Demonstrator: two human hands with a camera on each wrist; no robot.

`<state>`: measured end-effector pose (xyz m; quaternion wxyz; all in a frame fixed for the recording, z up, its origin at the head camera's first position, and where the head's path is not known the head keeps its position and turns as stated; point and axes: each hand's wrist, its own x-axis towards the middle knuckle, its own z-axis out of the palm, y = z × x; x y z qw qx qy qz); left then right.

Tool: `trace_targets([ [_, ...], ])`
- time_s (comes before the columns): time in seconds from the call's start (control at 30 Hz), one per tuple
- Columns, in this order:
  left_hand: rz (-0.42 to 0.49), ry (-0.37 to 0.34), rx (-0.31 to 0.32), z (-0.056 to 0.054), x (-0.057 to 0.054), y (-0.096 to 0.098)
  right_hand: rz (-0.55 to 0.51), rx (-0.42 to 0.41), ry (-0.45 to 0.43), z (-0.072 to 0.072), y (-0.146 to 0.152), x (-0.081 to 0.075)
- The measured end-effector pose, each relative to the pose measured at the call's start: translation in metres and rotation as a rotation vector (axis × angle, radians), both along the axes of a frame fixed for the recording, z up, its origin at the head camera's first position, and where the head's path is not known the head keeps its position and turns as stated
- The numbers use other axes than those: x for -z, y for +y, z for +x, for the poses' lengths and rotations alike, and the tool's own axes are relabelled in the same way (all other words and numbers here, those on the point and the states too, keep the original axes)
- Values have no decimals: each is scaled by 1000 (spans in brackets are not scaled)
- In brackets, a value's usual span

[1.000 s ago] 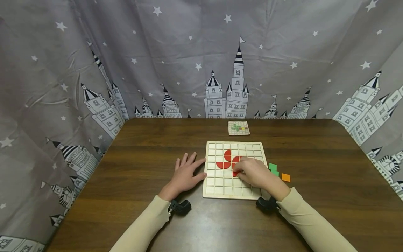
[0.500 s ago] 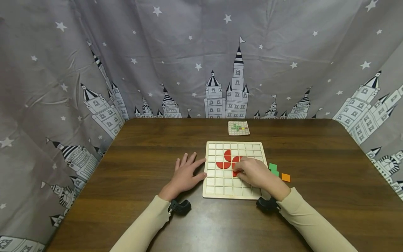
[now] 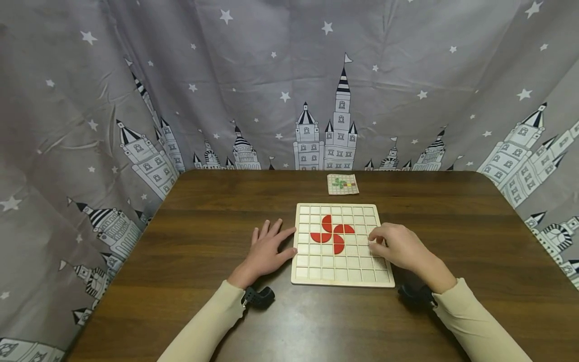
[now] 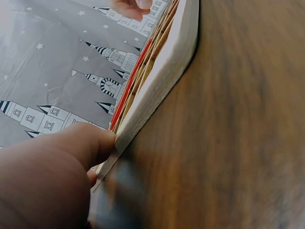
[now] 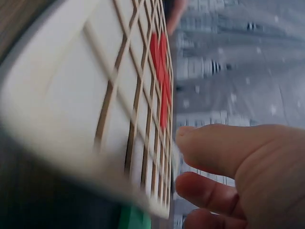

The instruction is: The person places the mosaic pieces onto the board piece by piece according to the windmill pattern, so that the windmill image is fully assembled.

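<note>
A pale wooden grid board (image 3: 312,274) lies on the table. Near its middle, red rounded tiles (image 3: 339,244) form a pinwheel. My left hand (image 3: 264,251) rests flat on the table with fingers spread, thumb and index fingertips at the board's left edge. In the left wrist view, the thumb (image 4: 102,143) meets the board's side. My right hand (image 3: 402,246) hovers over the board's right edge, fingers loosely bent. The right wrist view shows a gap between thumb and fingers with nothing in it. A green tile (image 5: 133,218) shows beneath the board's edge there; the head view hides it behind the right hand.
A small card (image 3: 343,184) printted with a coloured grid pattern lies beyond the board. The dark wooden table (image 3: 217,201) ends at a grey curtain (image 3: 271,75) with castles and stars.
My right hand has let go of the lower red tile and moved right to the board's edge, uncovering the pinwheel and covering the green and orange tiles. The left hand has stayed put.
</note>
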<state>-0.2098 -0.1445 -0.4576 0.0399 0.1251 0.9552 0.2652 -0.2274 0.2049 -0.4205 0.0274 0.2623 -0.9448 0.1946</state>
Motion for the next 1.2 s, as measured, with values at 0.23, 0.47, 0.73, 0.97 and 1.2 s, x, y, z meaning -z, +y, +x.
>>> trace_targets([
  [0.23,-12,-7,1,-1,0,-1,3,141,-11,0,38,1],
  [0.47,-5,-5,-1,0,1,-1,6,140,-4,-6,46,8],
  [0.73,-3,-7,3,-1,1,0,41,165,10,-10,47,17],
  [0.97,-6,0,3,-1,0,0,47,172,2,-15,47,18],
  [1.2,-1,2,2,-1,0,1,16,165,-34,-18,49,19],
])
